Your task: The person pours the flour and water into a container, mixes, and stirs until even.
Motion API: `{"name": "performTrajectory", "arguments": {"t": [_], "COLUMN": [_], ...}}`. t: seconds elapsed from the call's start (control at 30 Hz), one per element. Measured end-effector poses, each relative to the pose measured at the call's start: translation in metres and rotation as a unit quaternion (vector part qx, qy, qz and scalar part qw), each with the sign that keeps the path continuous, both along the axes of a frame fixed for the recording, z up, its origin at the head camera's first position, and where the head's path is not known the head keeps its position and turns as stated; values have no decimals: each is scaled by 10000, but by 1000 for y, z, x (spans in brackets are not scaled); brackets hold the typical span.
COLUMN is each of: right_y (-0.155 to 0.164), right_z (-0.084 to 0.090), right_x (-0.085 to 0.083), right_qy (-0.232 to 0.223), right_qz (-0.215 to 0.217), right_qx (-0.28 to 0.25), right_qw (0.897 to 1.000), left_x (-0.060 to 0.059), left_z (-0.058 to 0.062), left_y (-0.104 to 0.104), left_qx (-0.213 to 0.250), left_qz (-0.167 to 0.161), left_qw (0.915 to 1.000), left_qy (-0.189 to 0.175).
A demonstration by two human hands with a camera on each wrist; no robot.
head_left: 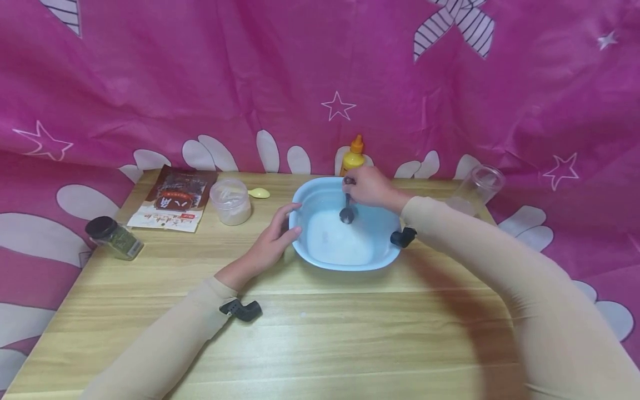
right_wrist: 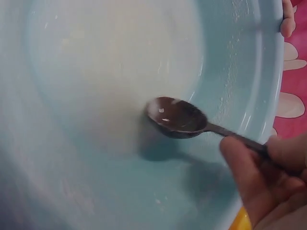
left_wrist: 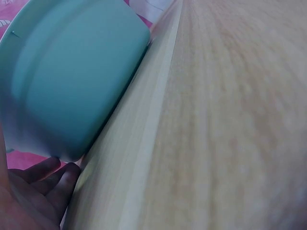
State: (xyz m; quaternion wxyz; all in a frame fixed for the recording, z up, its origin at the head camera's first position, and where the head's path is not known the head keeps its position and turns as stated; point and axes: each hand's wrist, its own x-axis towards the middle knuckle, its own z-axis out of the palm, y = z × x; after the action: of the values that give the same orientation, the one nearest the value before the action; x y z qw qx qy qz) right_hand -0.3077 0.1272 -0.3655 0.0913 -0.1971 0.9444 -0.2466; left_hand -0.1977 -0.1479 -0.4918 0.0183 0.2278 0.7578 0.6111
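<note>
A light blue plastic basin stands on the wooden table, with whitish contents over its bottom. My right hand reaches over its back rim and pinches the thin handle of a dark metal spoon between thumb and fingers. The bowl of the spoon hangs inside the basin, a little wet inside; whether it touches the contents I cannot tell. Against the basin's left side rests my left hand, thumb and forefinger spread at the rim. In the left wrist view its other fingers touch the lower outer wall.
Left of the basin are a clear tub of white stuff, a yellow spoon, a brown-and-white packet and a black-lidded jar lying tilted. A yellow squeeze bottle stands behind it; a clear container is at right.
</note>
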Motion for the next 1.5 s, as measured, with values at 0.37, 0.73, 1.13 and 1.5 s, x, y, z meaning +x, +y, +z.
{"name": "performTrajectory", "arguments": {"t": [0.37,0.73,1.13,1.5], "right_y": [-8,-1,-8,-1], "right_z": [1,1,-7,-3], "right_x": [11,4,12,7], "right_qy": [-1994,-249,-2145,-1156], "right_qz": [371,-489,123,-333], "right_qx": [-1145,58,-1458,-890], "right_qw": [9725,9985,9657,9887], "left_x": [-1,-1,-1,-1], "left_z": [-3,-2,-2,-3], "left_y": [-1,0,0,-1], "left_qx": [50,-21,28,4], "left_qz": [-44,4,-1,19], "left_qw": [10000,10000,10000,10000], "left_qy": [42,45,63,72]}}
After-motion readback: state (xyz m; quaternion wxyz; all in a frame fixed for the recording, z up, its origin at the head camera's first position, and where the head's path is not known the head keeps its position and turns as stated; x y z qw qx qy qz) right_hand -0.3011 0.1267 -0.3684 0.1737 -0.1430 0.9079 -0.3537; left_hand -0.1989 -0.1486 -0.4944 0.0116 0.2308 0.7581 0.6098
